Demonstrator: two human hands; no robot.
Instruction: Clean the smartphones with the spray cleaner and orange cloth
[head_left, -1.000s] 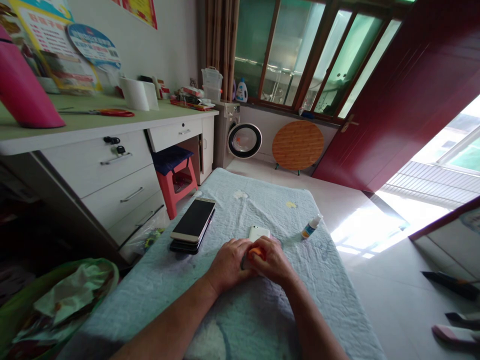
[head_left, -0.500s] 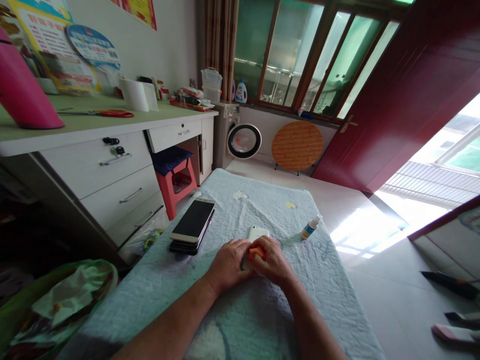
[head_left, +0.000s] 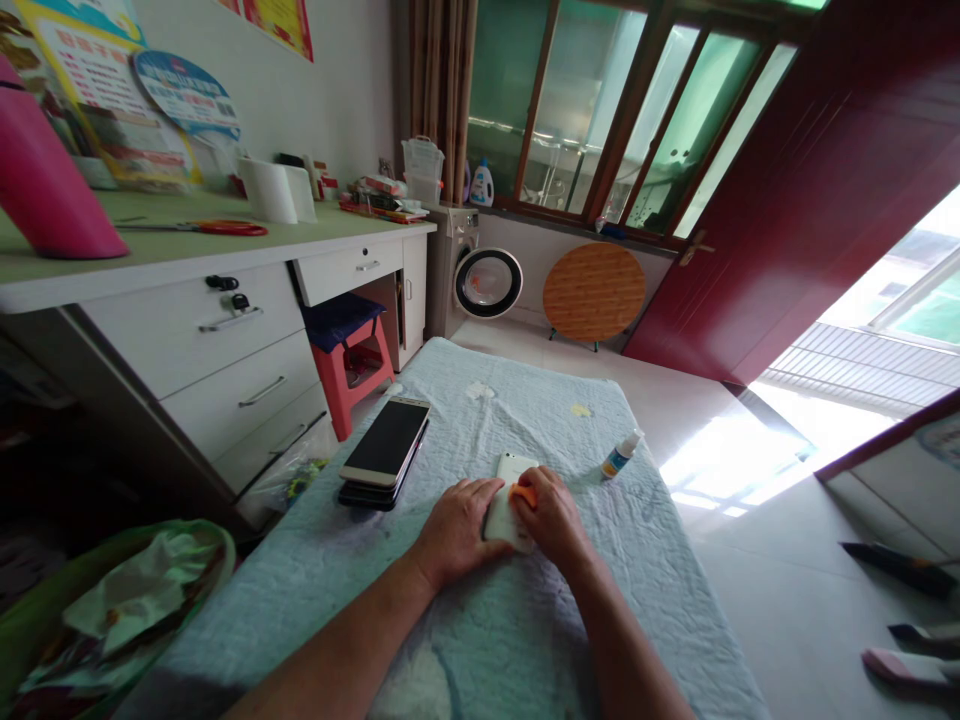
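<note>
A white phone (head_left: 505, 500) lies face down on the pale blue cloth (head_left: 480, 600) covering the table. My left hand (head_left: 456, 530) rests against the phone's left edge, fingers curled round it, holding it steady. My right hand (head_left: 553, 518) is closed on a small orange cloth (head_left: 523, 493) and presses it onto the phone's back near the right edge. Both forearms reach in from the bottom of the view.
A stack of dark phones (head_left: 384, 452) lies at the table's left. A small dropper bottle (head_left: 622, 455) lies at the right edge. A white desk with drawers (head_left: 217, 330), a red stool (head_left: 349, 360) and a green bag (head_left: 112, 600) stand to the left.
My right hand has moved up and to the right with the orange cloth, uncovering more of the white phone's back. My left hand stays in place.
</note>
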